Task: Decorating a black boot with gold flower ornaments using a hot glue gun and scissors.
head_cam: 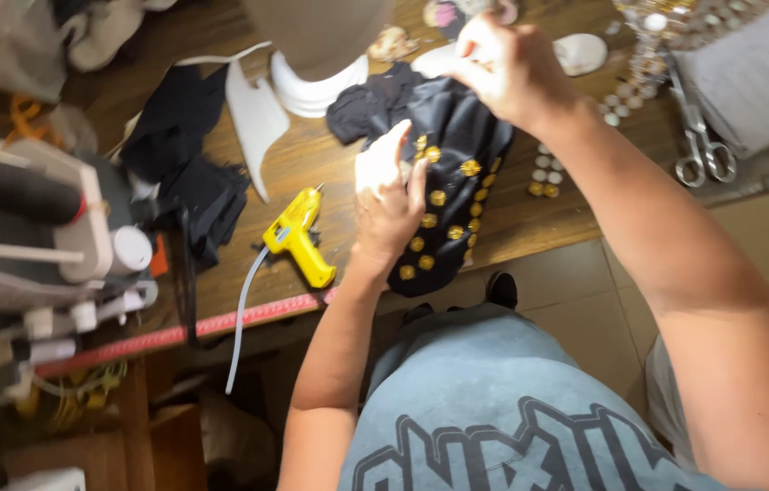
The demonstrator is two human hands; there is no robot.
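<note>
Black fabric piece [457, 173] studded with gold round ornaments lies at the near edge of the wooden surface [312, 164], its lower end hanging just over that edge. Cloth looks glossy and creased, studs in rough rows down its length. Left hand [389, 205] presses flat on the left side of the fabric, fingers spread, not clenched, grip open and resting on the cloth. Right hand [507, 64] is at the top end of the fabric, fingers pinched together on the cloth's upper edge.

Yellow glue gun [298, 236] lies just left of the left hand, apart from it, nozzle pointing up-right, its pale cord trailing off the near edge. Bare wood between gun and fabric gives a little open room. Loose gold studs [544, 177] sit just right of the fabric. Scissors [698, 136] lie well to the right, beside a grey cloth block [757, 64]. White curved base [316, 86] stands behind the fabric, with dark fabric scraps [194, 155] to the far left. Red strip [184, 332] runs along the near edge. Floor tiles [575, 291] are below.
</note>
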